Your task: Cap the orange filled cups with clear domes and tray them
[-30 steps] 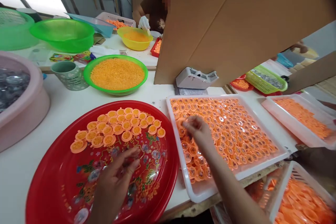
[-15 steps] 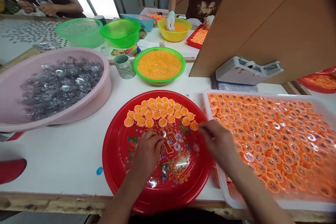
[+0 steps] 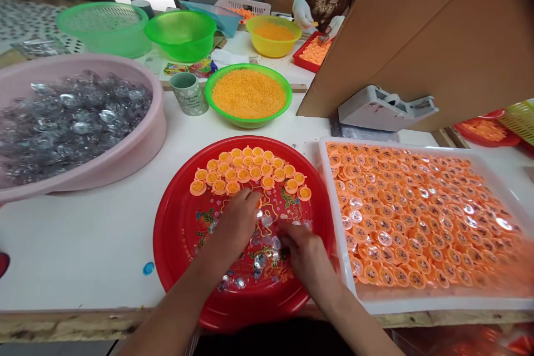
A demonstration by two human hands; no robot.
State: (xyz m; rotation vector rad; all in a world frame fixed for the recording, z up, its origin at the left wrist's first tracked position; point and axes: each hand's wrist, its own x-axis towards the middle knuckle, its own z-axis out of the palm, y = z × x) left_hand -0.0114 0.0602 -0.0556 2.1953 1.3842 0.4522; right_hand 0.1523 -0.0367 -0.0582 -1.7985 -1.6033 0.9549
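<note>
Two bare hands, the left [image 3: 233, 231] and the right [image 3: 306, 258], sit close together but apart over a round red plastic plate [image 3: 161, 250] with a painted floral pattern; whether either pinches anything cannot be told. Beneath them lie loose clear plastic domes [image 3: 259, 260], glossy and round. Flat orange caps [image 3: 244, 164], each with a small tab, crowd the plate's far half, their yellowish centres grainy. Just right, a white tray [image 3: 417, 306] holds rows of orange caps, many topped with domes. More domes fill a pink basin [image 3: 154, 133] on the white surface [image 3: 83, 250]. A speckled mug [image 3: 188, 94] bears lines of print too small to read. Beyond it, a green bowl [image 3: 250, 122] holds orange granules.
</note>
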